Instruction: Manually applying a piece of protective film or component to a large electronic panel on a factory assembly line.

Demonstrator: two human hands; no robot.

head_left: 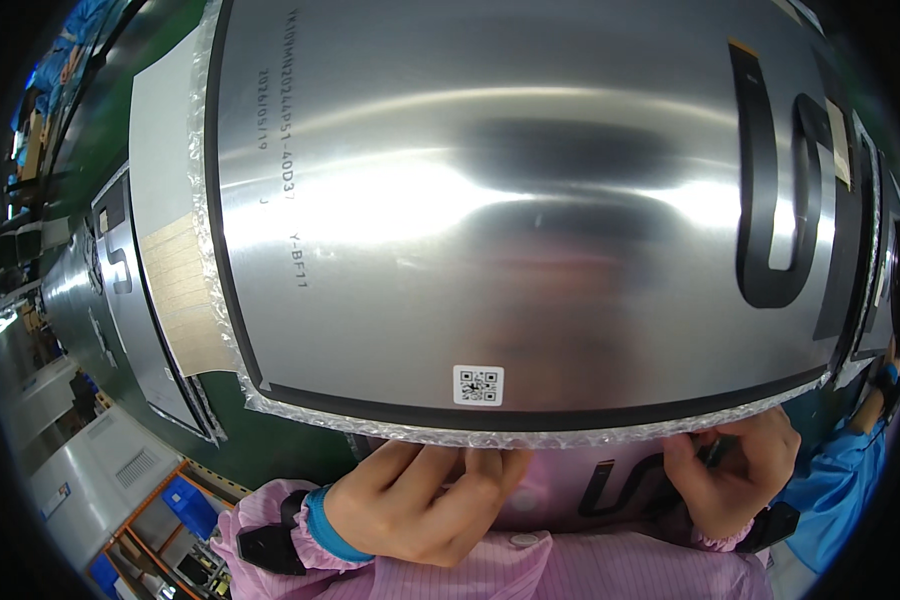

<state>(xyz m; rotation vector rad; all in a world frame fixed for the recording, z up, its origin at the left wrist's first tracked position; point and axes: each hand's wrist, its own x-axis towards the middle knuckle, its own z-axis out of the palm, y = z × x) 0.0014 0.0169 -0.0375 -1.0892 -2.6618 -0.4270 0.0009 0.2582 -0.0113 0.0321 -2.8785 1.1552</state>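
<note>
Panel above hands | left hand, right hand gripping its near edge

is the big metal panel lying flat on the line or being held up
Held up. Both hands, the left hand and right hand, grip the lower edge of the panel, which fills the view above the green belt.

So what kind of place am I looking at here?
Most likely a factory assembly line: a large brushed metal panel on bubble wrap, more panels along a green conveyor, and pink cleanroom-style sleeves.
</note>
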